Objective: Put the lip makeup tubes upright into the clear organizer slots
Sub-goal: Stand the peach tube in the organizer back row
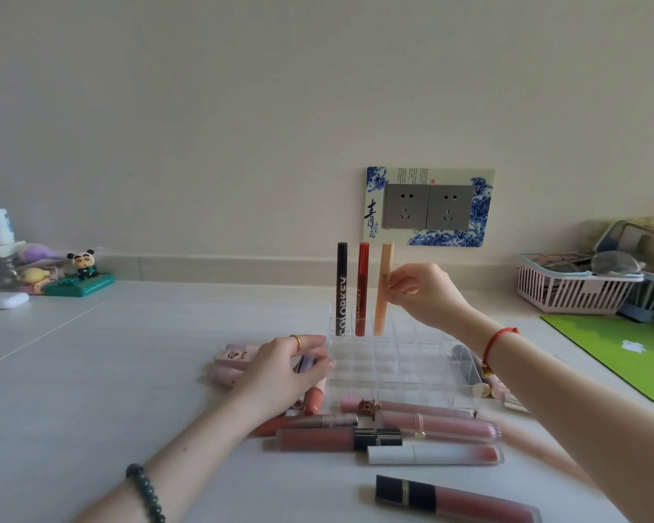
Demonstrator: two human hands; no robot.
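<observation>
pinches the peach lip tube (384, 288) mid-barrel with the right hand (427, 292), upright in a far-row slot of the clear organizer (393, 356), right of the red tube (362, 288) and black colorkey tube (341, 288). curls the left hand (280, 371) round a lilac tube (307, 364) just left of the organizer. probably light, stiff, slick plastic; best taken mid-barrel, lowered straight. leaves loose tubes (318, 439) lying on the near bench (129, 371).

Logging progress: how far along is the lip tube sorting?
Done: a black COLORKEY tube and a red tube stand upright in the back row of the clear organizer. In hand: the right hand pinches a peach tube in the next slot; the left hand grips a lavender tube. Left: many loose tubes lie on the table.
</observation>
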